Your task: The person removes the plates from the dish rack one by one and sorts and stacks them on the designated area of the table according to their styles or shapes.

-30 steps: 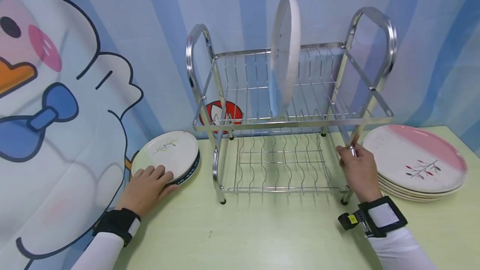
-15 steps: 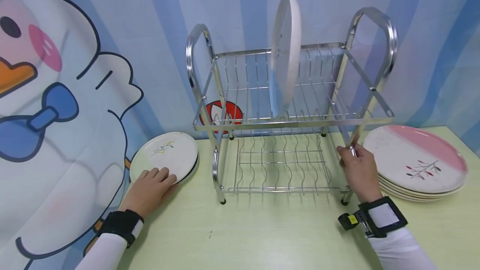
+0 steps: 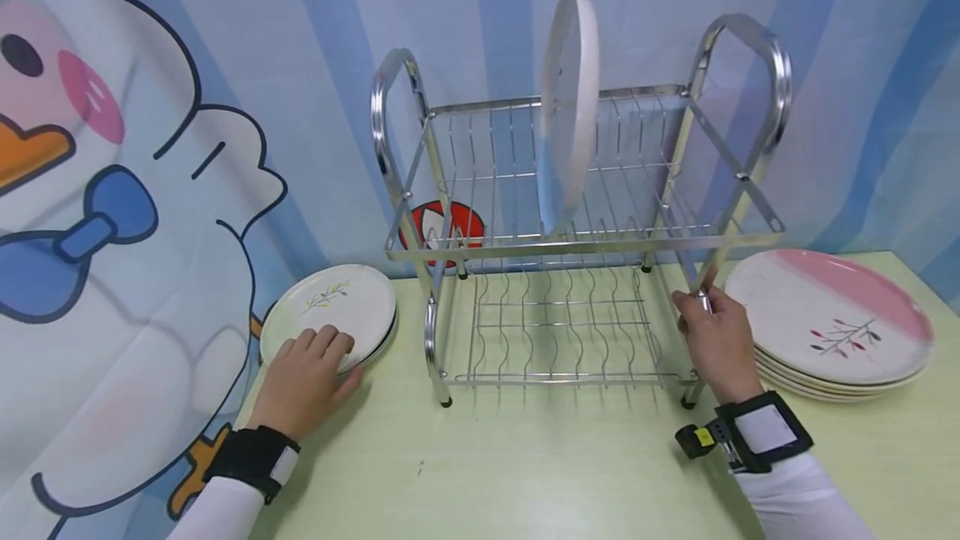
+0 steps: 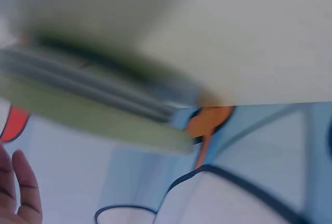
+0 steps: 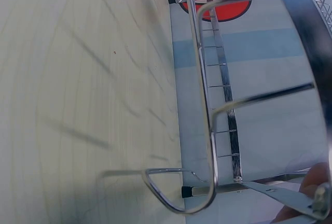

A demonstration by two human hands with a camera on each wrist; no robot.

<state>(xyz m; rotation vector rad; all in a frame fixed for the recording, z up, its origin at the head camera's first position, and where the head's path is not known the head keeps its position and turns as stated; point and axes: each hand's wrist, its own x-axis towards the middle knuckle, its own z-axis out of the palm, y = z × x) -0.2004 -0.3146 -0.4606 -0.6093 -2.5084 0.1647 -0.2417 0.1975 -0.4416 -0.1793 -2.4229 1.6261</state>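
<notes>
My left hand [image 3: 303, 377] is at the front edge of a short stack of small plates, its fingers over the rim of the top plate [image 3: 356, 294]. That plate is pale with a yellow sprig; a darker edge shows beneath it. In the left wrist view, the stacked plates [image 4: 104, 112] are blurred, and fingers [image 4: 26, 182] appear apart from them at lower left. My right hand [image 3: 718, 344] grips the front right leg of a two-tier chrome dish rack [image 3: 592, 249]. An upright white and light blue plate [image 3: 581, 115] stands in the rack's upper tier.
To the right of the rack is a stack of larger plates [image 3: 795, 323], the top one white and pink with a red sprig. A pale green table [image 3: 525, 473] bears everything. A blue striped cartoon backdrop [image 3: 502, 7] hangs close behind the rack.
My left hand has moved slightly right over the small plates. The dark rim under the top plate shows less than a second ago. My right hand and the rack stay nearly still.
</notes>
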